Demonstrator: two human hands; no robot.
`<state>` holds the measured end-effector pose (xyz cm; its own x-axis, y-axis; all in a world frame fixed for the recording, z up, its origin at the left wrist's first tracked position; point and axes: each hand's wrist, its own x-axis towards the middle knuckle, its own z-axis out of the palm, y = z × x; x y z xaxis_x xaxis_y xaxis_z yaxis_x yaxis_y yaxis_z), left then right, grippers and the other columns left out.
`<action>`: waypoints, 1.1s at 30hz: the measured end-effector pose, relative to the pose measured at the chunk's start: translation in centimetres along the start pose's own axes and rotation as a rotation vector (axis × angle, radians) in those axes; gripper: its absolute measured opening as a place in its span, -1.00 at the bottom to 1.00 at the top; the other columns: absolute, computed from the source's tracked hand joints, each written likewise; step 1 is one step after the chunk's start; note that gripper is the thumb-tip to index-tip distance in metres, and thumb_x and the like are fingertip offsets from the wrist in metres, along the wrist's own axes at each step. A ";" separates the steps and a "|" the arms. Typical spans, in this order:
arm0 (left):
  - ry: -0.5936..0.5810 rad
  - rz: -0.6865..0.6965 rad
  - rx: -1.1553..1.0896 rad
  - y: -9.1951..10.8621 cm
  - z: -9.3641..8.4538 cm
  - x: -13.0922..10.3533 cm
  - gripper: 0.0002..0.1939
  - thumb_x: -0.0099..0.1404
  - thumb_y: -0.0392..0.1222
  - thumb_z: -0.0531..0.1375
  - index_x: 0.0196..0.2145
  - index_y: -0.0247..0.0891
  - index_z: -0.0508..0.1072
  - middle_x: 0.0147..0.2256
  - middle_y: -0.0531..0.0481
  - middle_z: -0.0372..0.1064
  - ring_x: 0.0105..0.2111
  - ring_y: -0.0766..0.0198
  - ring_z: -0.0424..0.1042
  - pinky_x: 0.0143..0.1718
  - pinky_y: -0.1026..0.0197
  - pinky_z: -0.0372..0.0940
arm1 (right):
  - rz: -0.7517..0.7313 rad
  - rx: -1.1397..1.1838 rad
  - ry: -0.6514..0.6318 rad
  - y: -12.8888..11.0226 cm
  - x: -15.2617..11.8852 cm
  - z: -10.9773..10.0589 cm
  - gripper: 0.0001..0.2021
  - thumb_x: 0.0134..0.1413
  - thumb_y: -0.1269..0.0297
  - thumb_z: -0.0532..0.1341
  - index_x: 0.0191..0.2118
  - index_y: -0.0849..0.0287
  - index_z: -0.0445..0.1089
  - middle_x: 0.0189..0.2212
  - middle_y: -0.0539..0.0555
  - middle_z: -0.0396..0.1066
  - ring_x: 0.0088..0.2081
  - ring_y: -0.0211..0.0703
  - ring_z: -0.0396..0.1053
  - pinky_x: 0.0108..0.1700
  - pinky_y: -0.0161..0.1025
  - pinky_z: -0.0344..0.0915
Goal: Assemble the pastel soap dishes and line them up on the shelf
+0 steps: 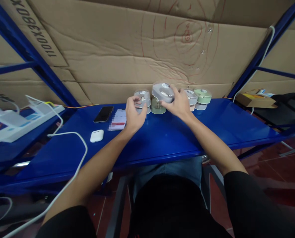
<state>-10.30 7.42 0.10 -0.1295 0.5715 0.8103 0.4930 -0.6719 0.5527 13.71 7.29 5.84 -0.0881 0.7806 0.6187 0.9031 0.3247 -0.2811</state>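
My right hand point(179, 102) grips a rounded grey container with a clear lid point(163, 93), tilted above an olive-green container point(158, 106). Whether the two touch is hard to see. My left hand point(135, 114) is in front of a stack of grey containers point(144, 97), its thumb and fingers apart and curved. It partly covers the stack, and I cannot make out whether it touches. Right of my right hand stands another stack, a grey container point(191, 96) over a pinkish one. Beside it a light green container point(203, 95) rests on a grey one.
On the blue table point(167, 138) lie a dark phone point(104, 114), a second phone with a lit screen point(119, 119) and a white earbud case point(97, 136). A white cable point(84, 145) crosses the left side. Cardboard point(107, 43) stands behind; a power strip point(25, 124) is at far left.
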 end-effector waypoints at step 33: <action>-0.856 0.201 0.438 7.2 -2.5 -1.2 -0.81 0.25 -0.09 0.29 -0.23 -0.11 0.69 -0.11 -0.19 0.69 0.08 -0.29 0.58 0.24 -0.37 0.42 | -0.408 -0.090 -0.455 -0.4 0.6 4.8 -0.40 0.49 0.19 0.18 0.47 0.46 0.29 0.55 0.56 0.22 0.55 0.42 0.23 0.55 0.27 0.20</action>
<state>-8.74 0.72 3.55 0.5742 0.7300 0.3706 0.7353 -0.6589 0.1586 11.23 10.24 2.80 -0.5868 0.7588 0.2827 0.7888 0.6145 -0.0119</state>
